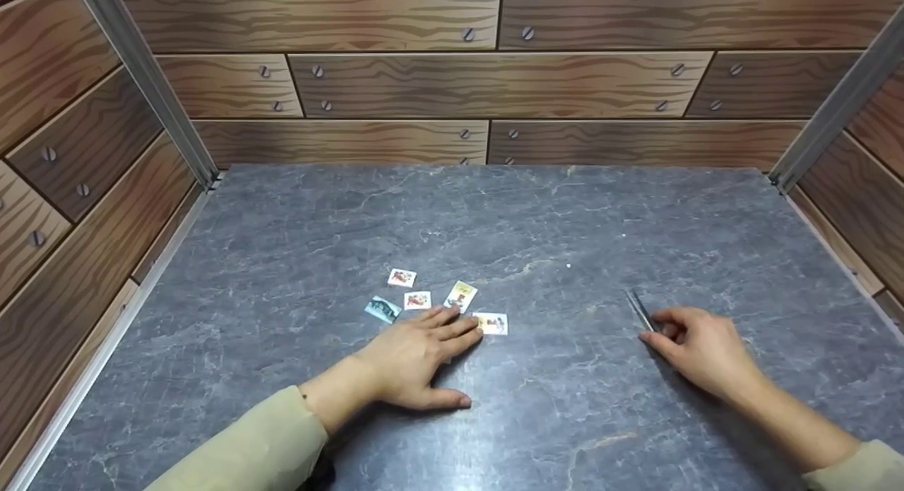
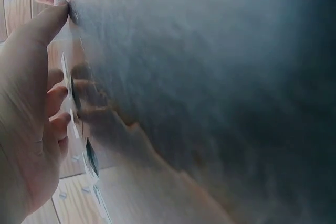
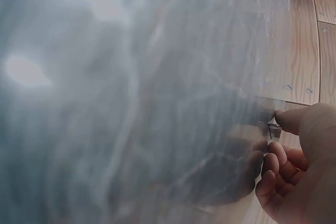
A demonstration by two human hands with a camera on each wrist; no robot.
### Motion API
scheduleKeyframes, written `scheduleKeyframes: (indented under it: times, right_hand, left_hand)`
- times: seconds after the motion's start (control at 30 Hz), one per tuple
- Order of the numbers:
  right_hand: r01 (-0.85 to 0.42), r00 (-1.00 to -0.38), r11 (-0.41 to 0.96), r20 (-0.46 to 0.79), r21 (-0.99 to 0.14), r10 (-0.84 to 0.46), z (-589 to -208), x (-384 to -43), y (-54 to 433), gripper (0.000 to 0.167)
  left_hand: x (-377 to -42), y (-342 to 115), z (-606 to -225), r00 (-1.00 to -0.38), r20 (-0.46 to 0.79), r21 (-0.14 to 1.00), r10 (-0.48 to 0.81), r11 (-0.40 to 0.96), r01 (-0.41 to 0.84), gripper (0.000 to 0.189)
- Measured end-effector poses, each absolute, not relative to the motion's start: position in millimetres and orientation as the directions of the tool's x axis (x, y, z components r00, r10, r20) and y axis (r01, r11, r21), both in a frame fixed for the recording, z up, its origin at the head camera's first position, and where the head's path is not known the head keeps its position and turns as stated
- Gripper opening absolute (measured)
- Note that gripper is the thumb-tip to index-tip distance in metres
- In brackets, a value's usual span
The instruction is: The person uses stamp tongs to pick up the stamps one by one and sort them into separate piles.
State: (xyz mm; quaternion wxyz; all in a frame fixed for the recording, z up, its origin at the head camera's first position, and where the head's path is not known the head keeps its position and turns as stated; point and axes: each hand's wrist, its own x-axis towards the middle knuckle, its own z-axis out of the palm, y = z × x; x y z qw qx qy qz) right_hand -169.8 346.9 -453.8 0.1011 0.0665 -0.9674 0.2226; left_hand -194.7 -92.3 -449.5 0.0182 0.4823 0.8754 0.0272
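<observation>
My left hand [image 1: 422, 357] lies on the table with its fingers extended and thumb spread. Its fingertips touch a stamp-like paper piece with a yellow top [image 1: 462, 294] and a white-edged one [image 1: 494, 323]. Just beyond the fingers are a white paper piece with a red print [image 1: 417, 300], a similar piece [image 1: 402, 277] and a blue-green one [image 1: 382, 309]. To the right, my right hand [image 1: 699, 346] pinches slim metal tweezers [image 1: 641, 311] between thumb and fingers, prongs pointing away. In the right wrist view, the tweezers' metal end [image 3: 274, 129] shows at the fingertips.
A grey marbled tabletop [image 1: 537, 215] carries everything. Wood-patterned panels [image 1: 494, 85] stand behind and at both sides, with metal posts [image 1: 152, 81] at the corners. A tiny white speck [image 1: 568, 265] lies between the hands, farther back.
</observation>
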Motion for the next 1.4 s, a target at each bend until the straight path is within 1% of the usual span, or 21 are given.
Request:
scheduleKeyframes:
  times: [0.6,0.93,1.2,1.4]
  right_hand:
    - [-0.183,-0.968,0.888,0.235,-0.421,-0.088,-455,-170,347,0.031]
    - [-0.207,-0.954,0.881,0.286,-0.426,-0.086,-458,-172,347,0.033]
    - [-0.222,-0.938,0.862,0.341,-0.456,-0.061,-464,-173,348,0.024]
    - [-0.222,-0.937,0.859,0.345,-0.462,-0.056,-463,-173,349,0.018]
  left_hand:
    - [-196,-93,-450,-0.542,-0.040,0.106,0.839,0.543,0.833,0.096]
    - [-195,-92,-449,-0.551,-0.055,0.120,0.833,0.554,0.824,0.095]
    - [-194,-92,-449,-0.553,-0.057,0.127,0.831,0.556,0.822,0.095]
    - [-195,-92,-449,-0.549,-0.051,0.122,0.835,0.550,0.826,0.095]
